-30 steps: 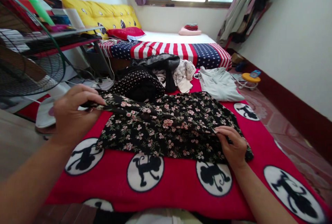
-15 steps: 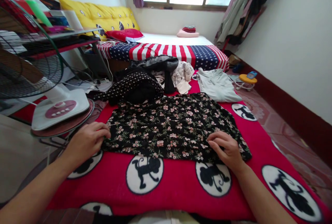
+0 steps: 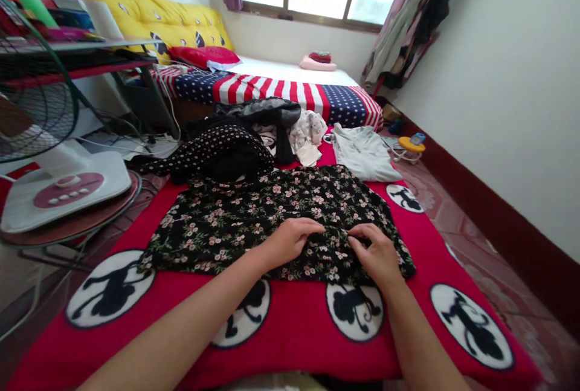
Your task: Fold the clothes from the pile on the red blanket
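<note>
A black garment with pink and white flowers (image 3: 254, 213) lies spread flat on a red blanket with monkey prints (image 3: 290, 342). My left hand (image 3: 290, 240) is over the garment, right of its middle, its fingers stretched to the right and nothing visible in them. Close by on the right, my right hand (image 3: 376, 252) has thumb and fingertips pinched together on the floral cloth. A small gap separates the fingertips of both hands. The garment's near edge runs under both wrists.
Behind the garment lie a black polka-dot garment (image 3: 226, 143), a heap of dark and white clothes (image 3: 312, 131) and a pale grey garment (image 3: 365, 152). A fan (image 3: 67, 179) stands on a stool at left. A bed (image 3: 281, 89) is at the back, a yellow stool (image 3: 411, 145) at right.
My left hand has left the garment's left edge and moved right, close to my right hand. My right hand stays at about the same spot on the cloth. The view has turned slightly right.
</note>
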`<state>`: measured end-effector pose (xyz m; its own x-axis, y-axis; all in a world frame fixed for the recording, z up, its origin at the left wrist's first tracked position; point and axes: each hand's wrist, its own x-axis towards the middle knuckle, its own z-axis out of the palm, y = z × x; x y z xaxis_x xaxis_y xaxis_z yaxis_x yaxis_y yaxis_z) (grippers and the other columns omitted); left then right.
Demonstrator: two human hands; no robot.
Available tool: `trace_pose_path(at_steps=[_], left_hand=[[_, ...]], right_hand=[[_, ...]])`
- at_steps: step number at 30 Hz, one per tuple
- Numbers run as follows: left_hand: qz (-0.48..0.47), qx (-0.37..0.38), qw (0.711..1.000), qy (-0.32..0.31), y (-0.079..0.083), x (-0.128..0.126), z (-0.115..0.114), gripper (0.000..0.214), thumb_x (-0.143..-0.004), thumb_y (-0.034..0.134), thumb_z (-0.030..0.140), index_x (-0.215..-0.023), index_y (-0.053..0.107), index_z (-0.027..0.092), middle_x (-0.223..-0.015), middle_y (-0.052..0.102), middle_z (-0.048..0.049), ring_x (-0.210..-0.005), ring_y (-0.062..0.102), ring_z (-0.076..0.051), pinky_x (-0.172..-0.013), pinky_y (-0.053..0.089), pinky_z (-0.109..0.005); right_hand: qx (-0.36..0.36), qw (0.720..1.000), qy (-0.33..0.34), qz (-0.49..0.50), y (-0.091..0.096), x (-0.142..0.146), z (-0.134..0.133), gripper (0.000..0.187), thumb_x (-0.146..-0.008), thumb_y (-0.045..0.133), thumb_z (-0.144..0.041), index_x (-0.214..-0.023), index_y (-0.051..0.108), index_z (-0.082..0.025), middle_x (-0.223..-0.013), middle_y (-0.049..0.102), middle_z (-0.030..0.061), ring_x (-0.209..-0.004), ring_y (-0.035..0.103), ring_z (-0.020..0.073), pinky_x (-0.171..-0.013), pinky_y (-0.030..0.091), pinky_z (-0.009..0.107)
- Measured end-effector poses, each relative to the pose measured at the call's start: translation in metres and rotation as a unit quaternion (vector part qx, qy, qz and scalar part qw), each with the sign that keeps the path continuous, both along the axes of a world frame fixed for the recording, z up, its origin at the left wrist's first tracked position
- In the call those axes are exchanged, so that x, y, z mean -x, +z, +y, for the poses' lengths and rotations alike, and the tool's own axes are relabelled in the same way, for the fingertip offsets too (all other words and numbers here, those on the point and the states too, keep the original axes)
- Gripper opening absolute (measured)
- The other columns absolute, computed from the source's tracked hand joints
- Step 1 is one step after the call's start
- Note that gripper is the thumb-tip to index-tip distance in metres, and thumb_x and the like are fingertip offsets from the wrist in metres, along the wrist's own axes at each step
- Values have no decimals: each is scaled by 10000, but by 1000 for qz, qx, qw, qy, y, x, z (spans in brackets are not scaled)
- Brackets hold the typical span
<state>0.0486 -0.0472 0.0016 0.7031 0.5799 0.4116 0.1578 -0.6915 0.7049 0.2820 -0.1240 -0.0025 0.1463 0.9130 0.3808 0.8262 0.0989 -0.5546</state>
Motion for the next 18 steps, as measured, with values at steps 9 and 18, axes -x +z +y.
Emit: trace_pose_path(at_steps=[9,18], left_hand=[[98,-7,994,47,-20,-16,9,426,-902,562,240,-1327,553,208,-1390,552,-69,-1298,496,-196,-1111,387,-357],[197,-109,974,27,-24,-16,-4,869,-717,674,664,-1431,419,240,-1556,308,-90,-1453,237,-257,-1191,193,-448]], right_hand=[[11,995,-95,15,-20,-15,-18,115,-783,556,-246,-789,668,-226,-828,641,-1,-723,598,162,-715,451,301],[-114,988,-41,-92,-9,12,-23,132,-821,532,-178,-883,644,-209,-1035,630,67,-1010,582,242,-897,435,393]])
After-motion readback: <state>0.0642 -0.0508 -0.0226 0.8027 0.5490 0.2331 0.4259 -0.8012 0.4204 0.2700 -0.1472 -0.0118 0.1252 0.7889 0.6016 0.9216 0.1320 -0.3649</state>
